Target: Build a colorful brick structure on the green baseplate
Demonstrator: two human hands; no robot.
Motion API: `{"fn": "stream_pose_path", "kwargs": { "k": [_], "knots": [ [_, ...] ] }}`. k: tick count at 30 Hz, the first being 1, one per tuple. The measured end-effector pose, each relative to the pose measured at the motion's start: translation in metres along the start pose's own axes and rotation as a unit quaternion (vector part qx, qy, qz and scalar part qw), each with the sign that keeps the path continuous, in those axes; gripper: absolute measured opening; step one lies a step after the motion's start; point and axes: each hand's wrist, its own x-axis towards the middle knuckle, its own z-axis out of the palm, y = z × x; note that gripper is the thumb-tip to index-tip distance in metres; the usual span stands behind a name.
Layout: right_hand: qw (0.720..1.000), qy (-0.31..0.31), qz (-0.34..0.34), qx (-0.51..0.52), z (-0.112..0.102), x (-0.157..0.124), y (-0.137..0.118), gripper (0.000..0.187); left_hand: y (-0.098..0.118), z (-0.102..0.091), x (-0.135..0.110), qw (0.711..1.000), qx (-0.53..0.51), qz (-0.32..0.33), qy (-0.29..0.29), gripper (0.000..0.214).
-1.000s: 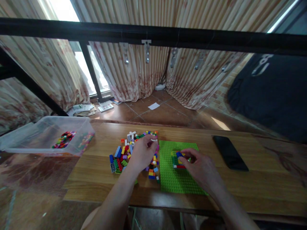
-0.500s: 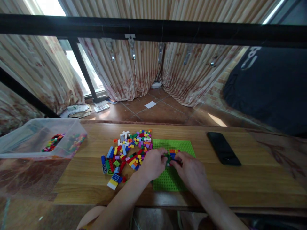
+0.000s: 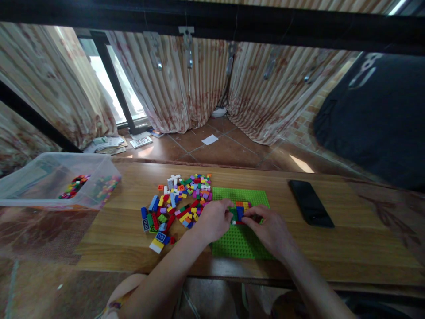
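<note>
A green studded baseplate [image 3: 245, 243] lies on the wooden table, with a block of joined toy building bricks [image 3: 240, 210] in orange, yellow, blue, green and red on it. At the block's left edge is my left hand [image 3: 215, 220], its fingers curled and pinched together; whatever lies between them is hidden. My right hand [image 3: 270, 228] grips the block's right side, thumb in front and fingers behind. These fingers partly cover the bricks. Left of the baseplate spreads a pile of loose toy bricks [image 3: 172, 199] in many colours and sizes.
A black phone [image 3: 310, 204] lies on the table [image 3: 358, 248] to the right. At the left edge stands a clear plastic bin [image 3: 43, 177] with small coloured pieces inside. A dark horizontal bar [image 3: 212, 22] crosses above, in front of the curtains [image 3: 199, 97].
My view has shifted slightly. My hands have moved a little apart, showing more of the blue and green bricks between them. My right fingers have shifted toward the block's right side.
</note>
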Motion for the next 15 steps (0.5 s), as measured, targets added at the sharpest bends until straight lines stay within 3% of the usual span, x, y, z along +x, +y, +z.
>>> {"fn": "stream_pose_path", "kwargs": {
  "k": [15],
  "knots": [
    [0.996, -0.01, -0.003, -0.093, 0.002, -0.004, -0.005, 0.026, 0.001, 0.003, 0.0, 1.0, 0.005, 0.008, -0.005, 0.028]
  ]
}}
